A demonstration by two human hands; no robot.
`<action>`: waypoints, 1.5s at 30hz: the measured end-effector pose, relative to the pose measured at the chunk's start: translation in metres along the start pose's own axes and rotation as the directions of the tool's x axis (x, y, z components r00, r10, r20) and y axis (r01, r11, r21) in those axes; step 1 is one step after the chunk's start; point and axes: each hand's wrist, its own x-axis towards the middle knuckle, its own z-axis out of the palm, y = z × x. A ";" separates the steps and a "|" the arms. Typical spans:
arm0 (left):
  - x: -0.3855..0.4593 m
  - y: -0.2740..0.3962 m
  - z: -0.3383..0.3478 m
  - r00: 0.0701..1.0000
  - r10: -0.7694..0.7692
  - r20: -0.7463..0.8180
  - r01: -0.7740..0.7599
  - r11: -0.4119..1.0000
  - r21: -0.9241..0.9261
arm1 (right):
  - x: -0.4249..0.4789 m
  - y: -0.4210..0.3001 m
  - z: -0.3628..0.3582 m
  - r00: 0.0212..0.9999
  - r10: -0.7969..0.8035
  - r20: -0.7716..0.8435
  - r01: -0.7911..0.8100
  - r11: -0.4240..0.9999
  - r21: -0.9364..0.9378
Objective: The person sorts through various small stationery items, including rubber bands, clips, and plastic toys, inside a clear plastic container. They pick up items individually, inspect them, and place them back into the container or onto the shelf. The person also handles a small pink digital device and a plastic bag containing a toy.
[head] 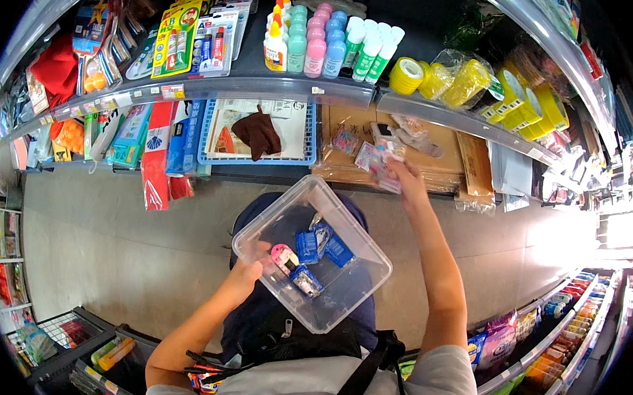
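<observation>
My left hand [248, 276] grips the left wall of a clear plastic bin [351, 299], which is tilted over my lap. Inside the bin lie several small blue packets [322, 244] and a pink-and-white packaged item [284, 258]. Over to the right, my right hand [406, 177] holds small clear plastic packets [386, 170] at the edge of the lower shelf. Just beyond it on flat cardboard [344, 118] are a bag of small colourful pieces [345, 139], a small printed packet [365, 155] and a pale glove-like bundle [417, 138].
A blue basket [203, 145] with newspaper and a brown cloth [258, 132] sits on the lower shelf. Above it, an upper shelf's clear front rail [287, 86] carries glue bottles [276, 49], glue sticks [370, 56] and yellow tape rolls [407, 75]. Stocked shelves [541, 341] stand behind me.
</observation>
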 end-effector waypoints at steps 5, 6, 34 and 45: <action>-0.003 -0.002 -0.001 1.000 -0.018 -0.015 0.017 0.999 -0.031 | 0.125 0.080 0.041 0.991 -0.128 -0.025 0.128 0.992 0.018; 0.001 0.005 0.000 1.000 -0.031 0.005 0.031 1.000 -0.006 | 0.157 0.103 0.037 0.973 -0.217 -0.072 0.219 0.976 0.011; 0.001 -0.006 0.004 0.993 0.094 -0.075 -0.085 0.988 0.126 | -0.171 -0.093 0.122 -0.008 -0.171 0.985 0.945 -0.323 -0.049; -0.007 -0.012 0.006 0.978 0.159 -0.131 -0.136 0.976 0.168 | -0.160 -0.039 0.149 0.031 0.310 0.950 0.920 -0.381 0.094</action>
